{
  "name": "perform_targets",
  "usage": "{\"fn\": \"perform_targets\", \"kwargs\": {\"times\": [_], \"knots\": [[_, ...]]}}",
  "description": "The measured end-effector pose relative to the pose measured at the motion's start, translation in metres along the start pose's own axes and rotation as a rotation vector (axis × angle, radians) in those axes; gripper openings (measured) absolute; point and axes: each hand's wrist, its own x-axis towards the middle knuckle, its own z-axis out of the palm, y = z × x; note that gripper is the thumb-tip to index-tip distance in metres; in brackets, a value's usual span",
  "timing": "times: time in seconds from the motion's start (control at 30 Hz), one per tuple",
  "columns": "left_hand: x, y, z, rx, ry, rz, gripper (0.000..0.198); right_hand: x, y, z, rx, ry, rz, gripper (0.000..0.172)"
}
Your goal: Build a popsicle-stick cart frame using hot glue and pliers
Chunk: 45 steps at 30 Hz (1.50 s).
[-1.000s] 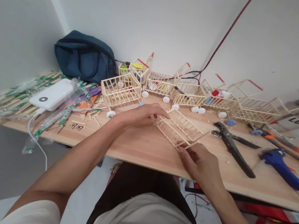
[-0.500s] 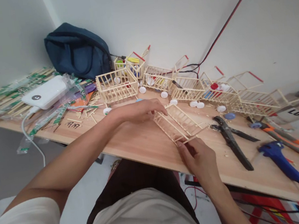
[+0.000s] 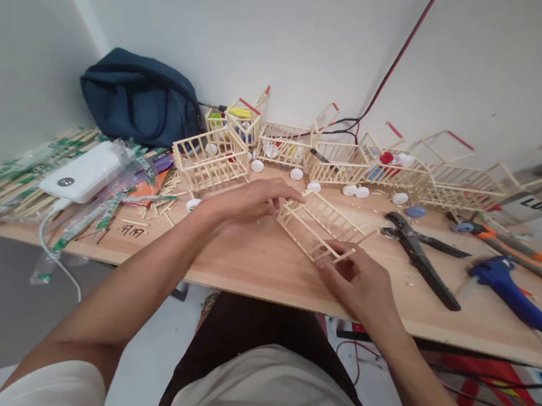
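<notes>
A small basket frame of thin wooden sticks [image 3: 310, 232] is held tilted above the front of the wooden table [image 3: 252, 251]. My left hand [image 3: 268, 198] has its fingers closed on the frame's far left end; the fingertips are partly hidden. At the near end, my right hand [image 3: 359, 278] grips the frame between thumb and fingers. Behind it stands a row of similar stick-built carts, among them a basket [image 3: 211, 161] and a cart [image 3: 338, 162]. White round wheels [image 3: 313, 187] show along their lower edges.
Right of my hands lie black cutters [image 3: 418, 257], a blue glue gun [image 3: 514, 295] and orange-handled pliers [image 3: 513, 242]. A white power bank [image 3: 82, 173] rests on packaged sticks at left. A dark blue bag [image 3: 140, 100] leans against the wall. Loose stick pieces [image 3: 166, 209] lie nearby.
The basket frame has turned slightly in my hands. My right hand's fingers have shifted inward around its near end; the left hand has barely moved.
</notes>
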Motion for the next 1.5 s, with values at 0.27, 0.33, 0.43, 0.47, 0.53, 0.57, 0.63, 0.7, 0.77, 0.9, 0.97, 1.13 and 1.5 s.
{"fn": "perform_targets", "kwargs": {"times": [0.27,0.33,0.43,0.47,0.53,0.57,0.63,0.7,0.77,0.9,0.97,1.13,1.5], "knots": [[0.016,-0.003,-0.004,0.047,-0.062,0.16,0.06,0.007,-0.003,0.006,0.088,-0.012,-0.023,0.03],[0.017,-0.002,-0.005,0.05,-0.069,0.175,0.056,0.008,-0.003,0.007,0.108,-0.006,-0.033,0.028],[0.018,0.0,-0.005,0.036,-0.06,0.172,0.05,0.008,-0.002,0.008,0.13,0.004,-0.032,0.027],[0.018,0.001,-0.004,0.033,-0.055,0.169,0.049,0.007,-0.002,0.008,0.134,0.008,-0.019,0.027],[0.019,0.002,-0.003,0.032,-0.045,0.161,0.049,0.006,0.0,0.006,0.141,0.018,0.023,0.03],[0.02,0.003,-0.001,0.033,-0.038,0.157,0.05,0.005,0.002,0.005,0.142,0.019,0.05,0.031],[0.021,0.004,0.002,0.034,-0.018,0.152,0.049,0.003,0.005,0.003,0.141,0.013,0.099,0.034],[0.023,0.005,0.007,0.027,0.004,0.152,0.047,0.001,0.009,0.0,0.144,-0.005,0.125,0.036],[0.024,0.006,0.011,0.008,0.013,0.15,0.044,0.001,0.012,-0.002,0.157,-0.021,0.126,0.034],[0.023,0.005,0.017,-0.038,0.034,0.135,0.037,0.001,0.014,-0.003,0.182,-0.033,0.11,0.033],[0.021,0.005,0.018,-0.041,0.044,0.126,0.038,0.001,0.014,-0.003,0.185,-0.039,0.126,0.032],[0.013,0.004,0.011,-0.052,-0.031,0.111,0.053,0.001,0.015,-0.002,0.191,-0.042,0.116,0.032],[0.008,-0.001,0.012,-0.191,-0.051,0.128,0.036,0.001,0.013,-0.003,0.194,-0.044,0.132,0.032]]}}
